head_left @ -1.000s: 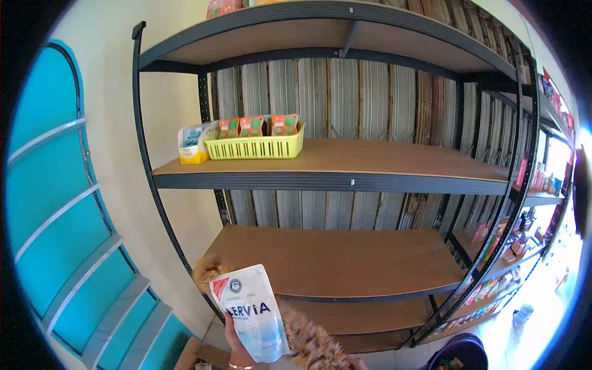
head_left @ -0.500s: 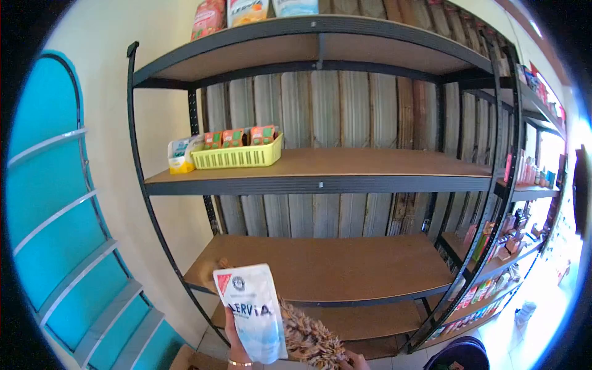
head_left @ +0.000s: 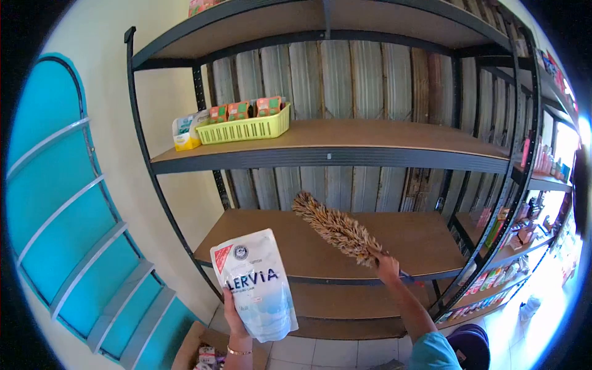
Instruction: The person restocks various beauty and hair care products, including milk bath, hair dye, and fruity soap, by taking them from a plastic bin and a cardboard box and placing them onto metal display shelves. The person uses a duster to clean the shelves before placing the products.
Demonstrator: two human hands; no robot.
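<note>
My left hand (head_left: 232, 316) grips the side of a white and pale blue Lervia refill pouch (head_left: 256, 290), its printed front facing me. A bracelet circles that wrist. On the right, my right hand (head_left: 387, 269) is closed around the handle end of a brown feather duster (head_left: 336, 228). The duster's fluffy end points up and left, over the lower brown shelf board (head_left: 407, 237). Most of the pouch's left edge is covered by my fingers.
A black metal shelf rack (head_left: 345, 159) stands ahead. Its middle board holds a yellow-green basket (head_left: 243, 131) of orange packs and a white-yellow pack (head_left: 186, 132). A box (head_left: 188, 345) sits on the floor, a dark bin (head_left: 468, 348) at right, blue ladder-like panel (head_left: 61, 185) at left.
The feather duster has swung up from behind the pouch to the lower shelf, with my right hand now in full view. My view has tilted down, and the pouch appears closer.
</note>
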